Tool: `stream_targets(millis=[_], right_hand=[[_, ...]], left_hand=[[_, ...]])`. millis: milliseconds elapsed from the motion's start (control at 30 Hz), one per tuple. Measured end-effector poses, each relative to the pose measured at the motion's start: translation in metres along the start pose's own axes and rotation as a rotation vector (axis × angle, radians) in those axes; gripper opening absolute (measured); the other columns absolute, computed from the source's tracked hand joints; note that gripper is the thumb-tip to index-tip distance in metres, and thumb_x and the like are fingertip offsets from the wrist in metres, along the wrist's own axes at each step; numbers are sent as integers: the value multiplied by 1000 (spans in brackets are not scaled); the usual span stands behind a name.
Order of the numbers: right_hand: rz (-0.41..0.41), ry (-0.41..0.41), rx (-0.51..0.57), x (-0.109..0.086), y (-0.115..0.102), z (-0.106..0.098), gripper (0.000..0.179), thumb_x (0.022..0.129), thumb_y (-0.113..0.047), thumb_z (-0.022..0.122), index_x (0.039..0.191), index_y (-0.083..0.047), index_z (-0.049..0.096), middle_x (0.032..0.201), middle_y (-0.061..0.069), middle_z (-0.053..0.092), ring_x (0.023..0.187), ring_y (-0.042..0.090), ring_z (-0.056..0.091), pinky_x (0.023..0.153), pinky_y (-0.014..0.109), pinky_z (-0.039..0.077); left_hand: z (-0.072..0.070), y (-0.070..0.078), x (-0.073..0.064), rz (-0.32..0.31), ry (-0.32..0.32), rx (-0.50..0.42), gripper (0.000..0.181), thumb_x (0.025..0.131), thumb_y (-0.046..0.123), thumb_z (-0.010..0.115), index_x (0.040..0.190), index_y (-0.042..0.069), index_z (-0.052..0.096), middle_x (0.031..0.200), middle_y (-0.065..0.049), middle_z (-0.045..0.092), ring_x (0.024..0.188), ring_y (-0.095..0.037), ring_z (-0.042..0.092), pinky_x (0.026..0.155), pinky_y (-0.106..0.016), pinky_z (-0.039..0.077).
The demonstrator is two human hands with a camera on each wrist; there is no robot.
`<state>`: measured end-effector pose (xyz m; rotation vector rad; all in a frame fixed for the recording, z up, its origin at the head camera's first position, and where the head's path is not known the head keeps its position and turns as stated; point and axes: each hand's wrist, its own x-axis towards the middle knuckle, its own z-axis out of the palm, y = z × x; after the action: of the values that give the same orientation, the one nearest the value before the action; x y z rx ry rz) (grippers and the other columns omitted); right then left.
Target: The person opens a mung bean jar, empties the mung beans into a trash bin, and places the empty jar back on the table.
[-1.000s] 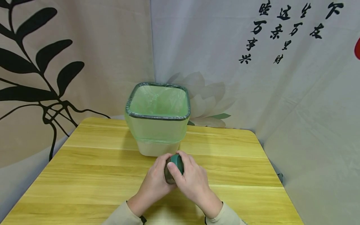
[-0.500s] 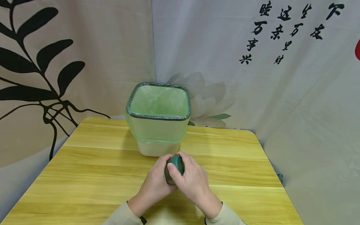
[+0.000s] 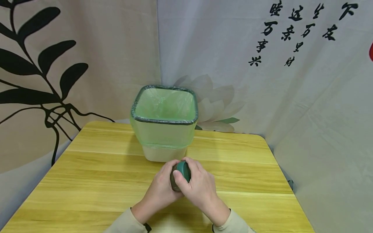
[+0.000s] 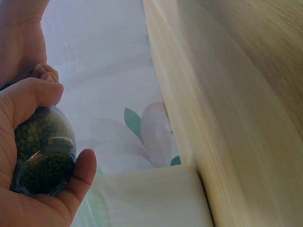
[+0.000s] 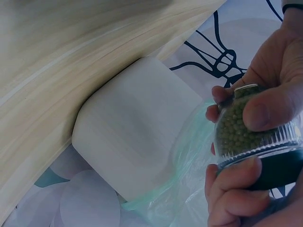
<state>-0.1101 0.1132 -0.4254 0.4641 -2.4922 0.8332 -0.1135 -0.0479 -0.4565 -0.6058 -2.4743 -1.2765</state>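
Observation:
Both hands hold a clear jar [image 5: 234, 135] filled with small round green beans, low over the table in front of the bin. My left hand [image 3: 161, 185] grips the glass body, thumb on one side and fingers on the other, as the left wrist view shows from close by. Around the dark green lid [image 3: 183, 170] curl the thumb and fingers of my right hand [image 3: 201, 185]. The lid sits on the jar's mouth. In the right wrist view the jar lies tilted, its base toward the top and the lid lower down.
A whitish bin [image 3: 164, 154] lined with a green plastic bag [image 3: 163, 134] stands just beyond the hands, a dark band around its rim. The wooden table [image 3: 247, 174] ends at the back against cloth hangings [image 3: 221, 48] printed with leaves, a flower and writing.

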Motion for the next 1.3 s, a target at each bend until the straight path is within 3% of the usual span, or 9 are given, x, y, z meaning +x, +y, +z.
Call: stream_targets(millis=[433, 800, 1100, 1300], right_hand=[[-38, 22, -23, 0, 1, 0, 48, 100, -52, 60, 127, -14, 71, 110, 7, 79, 81, 19, 76, 57, 24, 52], [-14, 2, -23, -1, 1, 0, 47, 98, -50, 61, 127, -15, 71, 111, 6, 79, 82, 19, 76, 57, 25, 52], [-116, 69, -58, -1, 4, 3, 46, 97, -50, 63, 124, -14, 72, 105, 4, 78, 74, 15, 73, 54, 23, 51], [-125, 58, -62, -2, 5, 2, 51, 102, -55, 58, 129, -13, 70, 110, 7, 78, 78, 17, 75, 55, 24, 53]], left_hand=[[0, 1, 0, -25, -20, -18, 87, 68, 11, 98, 142, 6, 53, 130, -9, 67, 110, -23, 70, 91, -43, 62], [0, 0, 0, -37, -33, -22, 87, 69, 12, 99, 143, 6, 53, 130, -10, 66, 111, -23, 69, 91, -44, 62], [-7, -1, 2, -35, -108, -93, 87, 70, 12, 98, 143, 6, 51, 131, -8, 67, 109, -22, 69, 89, -39, 61], [-6, -1, 2, -68, -99, -81, 89, 69, 11, 98, 145, 4, 51, 132, -9, 66, 110, -23, 69, 90, -40, 61]])
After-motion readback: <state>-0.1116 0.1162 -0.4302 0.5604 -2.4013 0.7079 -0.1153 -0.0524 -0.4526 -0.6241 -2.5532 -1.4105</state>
